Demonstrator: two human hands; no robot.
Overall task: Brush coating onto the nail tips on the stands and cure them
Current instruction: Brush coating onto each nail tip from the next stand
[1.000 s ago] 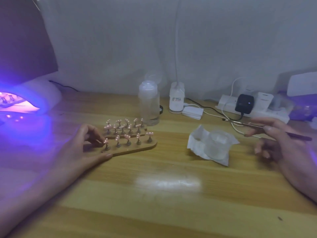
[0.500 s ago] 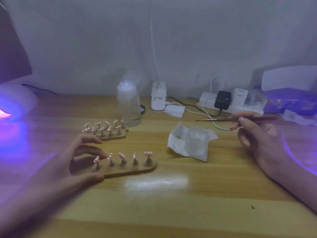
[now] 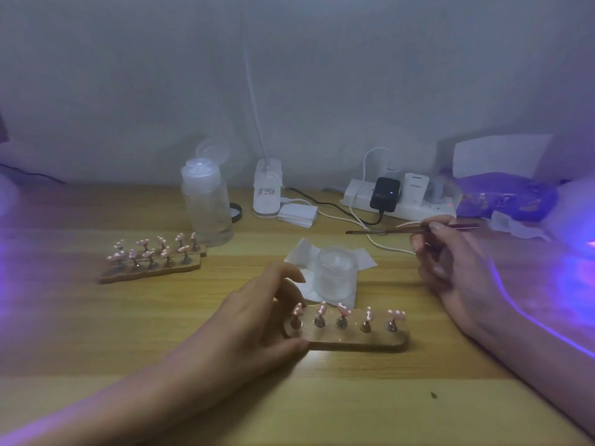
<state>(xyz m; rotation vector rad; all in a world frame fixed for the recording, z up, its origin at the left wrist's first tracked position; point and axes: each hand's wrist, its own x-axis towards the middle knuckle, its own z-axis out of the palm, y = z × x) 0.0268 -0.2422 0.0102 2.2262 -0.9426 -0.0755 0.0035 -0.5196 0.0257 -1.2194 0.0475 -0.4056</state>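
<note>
Nail tips (image 3: 343, 312) on a wooden stand (image 3: 354, 342) rest on the surface (image 3: 128, 333) just right of the left hand (image 3: 254, 323), which grips the stand's end. The right hand (image 3: 450, 268) pinches a brush (image 3: 386, 231).

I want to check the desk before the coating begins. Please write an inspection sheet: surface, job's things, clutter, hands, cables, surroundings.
Surface: wooden table, one dark speck front right.
Job's things: near stand with five nail tips; two stands back left; glass jar on tissue.
Clutter: clear bottle, lid flipped open.
Hands: left hand grips near stand's end; right hand pinches brush.
Cables: white cable trails from power strip across table.
Surroundings: pale wall; purple glow at right.
</note>
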